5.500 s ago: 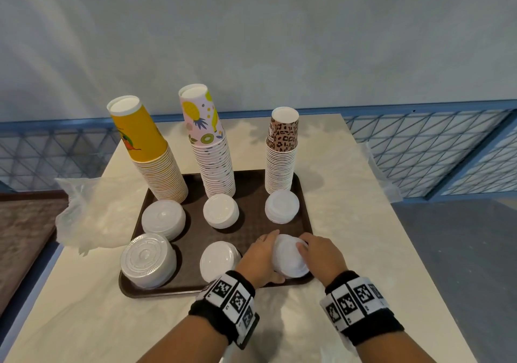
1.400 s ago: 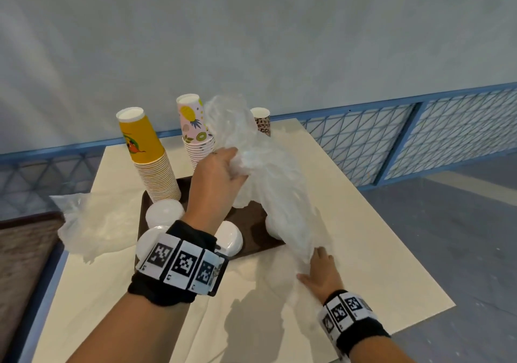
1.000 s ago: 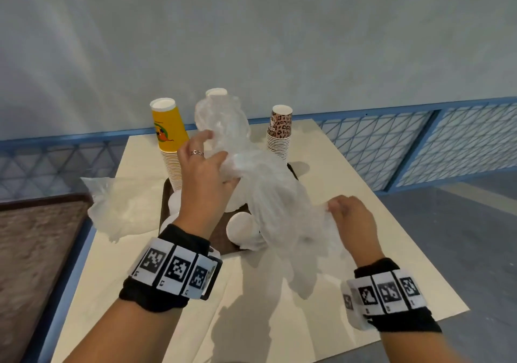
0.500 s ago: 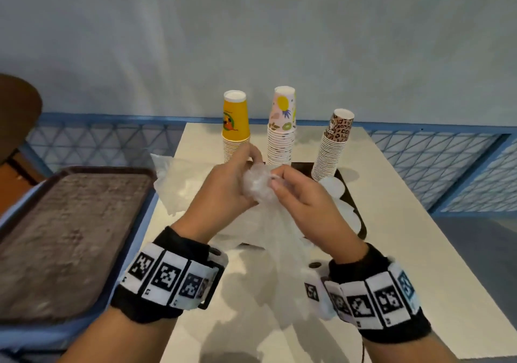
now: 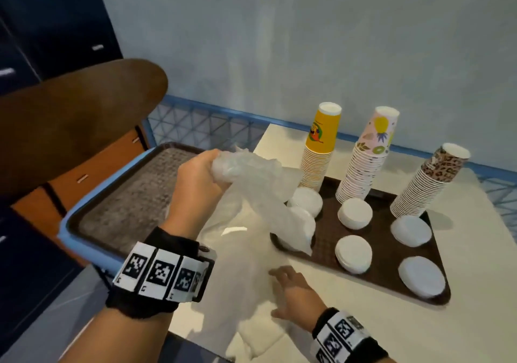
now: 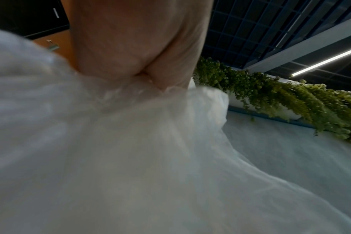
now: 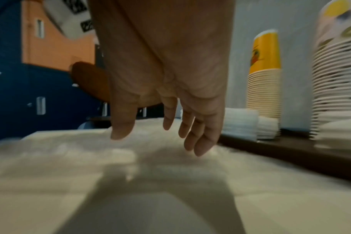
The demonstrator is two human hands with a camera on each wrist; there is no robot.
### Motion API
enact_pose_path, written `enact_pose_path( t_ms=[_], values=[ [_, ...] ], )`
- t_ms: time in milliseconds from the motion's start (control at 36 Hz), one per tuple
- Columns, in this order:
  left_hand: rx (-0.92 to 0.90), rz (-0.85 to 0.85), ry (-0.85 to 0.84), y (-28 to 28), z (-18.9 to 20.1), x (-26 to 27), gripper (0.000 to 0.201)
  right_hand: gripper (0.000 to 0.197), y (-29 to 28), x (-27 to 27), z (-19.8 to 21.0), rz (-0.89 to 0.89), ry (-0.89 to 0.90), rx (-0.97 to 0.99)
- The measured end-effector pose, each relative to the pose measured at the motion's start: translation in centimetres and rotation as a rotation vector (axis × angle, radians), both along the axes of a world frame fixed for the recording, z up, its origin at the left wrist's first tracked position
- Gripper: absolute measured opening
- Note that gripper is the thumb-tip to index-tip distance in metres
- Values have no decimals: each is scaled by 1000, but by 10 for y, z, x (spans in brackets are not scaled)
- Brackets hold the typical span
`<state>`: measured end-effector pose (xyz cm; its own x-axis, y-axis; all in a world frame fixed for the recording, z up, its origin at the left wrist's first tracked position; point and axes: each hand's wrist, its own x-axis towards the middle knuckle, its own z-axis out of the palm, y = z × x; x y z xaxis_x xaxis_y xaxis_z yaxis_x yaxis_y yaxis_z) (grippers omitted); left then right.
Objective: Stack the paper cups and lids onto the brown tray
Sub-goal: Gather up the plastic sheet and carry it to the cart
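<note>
the left hand [image 5: 201,178] grips a wad of thin plastic wrap [image 5: 251,183]; the right hand [image 5: 293,292] hovers open above the table [image 5: 461,320]. on the brown tray [image 5: 389,276] stand three cup stacks [image 5: 361,164] and seven lid piles [image 5: 354,253], one half hidden. i'd say they're light and tippy; hold stacks low, lids by the rim.

The right hand [image 5: 293,292] has let go of the plastic bag [image 5: 251,195] and dropped, fingers [image 7: 200,142] spread, over the surface [image 5: 419,334]; the left hand [image 5: 195,178] alone grips it now.
</note>
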<state>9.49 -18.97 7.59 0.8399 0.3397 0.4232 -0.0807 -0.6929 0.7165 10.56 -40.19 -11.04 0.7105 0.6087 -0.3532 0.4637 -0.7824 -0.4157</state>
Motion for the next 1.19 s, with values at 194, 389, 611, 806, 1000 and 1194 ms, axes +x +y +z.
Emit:
enact_pose_path(
  t_ms=[194, 389, 611, 806, 1000, 1194],
  values=[
    [-12, 126, 15, 4, -2, -7, 15, 27, 12, 10, -1, 51, -112, -35],
    [-110, 191, 54, 0, -6, -12, 16, 11, 7, 35, 37, -140, -117, 403],
    [-54, 314, 103, -4, -12, -5, 31, 15, -7, 43, 115, -211, -201, 836],
    [-95, 204, 56, -21, -17, -9, 32, 10, 21, 41, 156, -197, -74, 1054],
    [-217, -54, 89, -26, -25, -11, 49, 8, 63, 51, 156, -202, 90, 1147],
    [45, 75, 187, 9, -21, 7, 61, 16, 108, 67, 153, -150, 110, 1102]
  ],
)
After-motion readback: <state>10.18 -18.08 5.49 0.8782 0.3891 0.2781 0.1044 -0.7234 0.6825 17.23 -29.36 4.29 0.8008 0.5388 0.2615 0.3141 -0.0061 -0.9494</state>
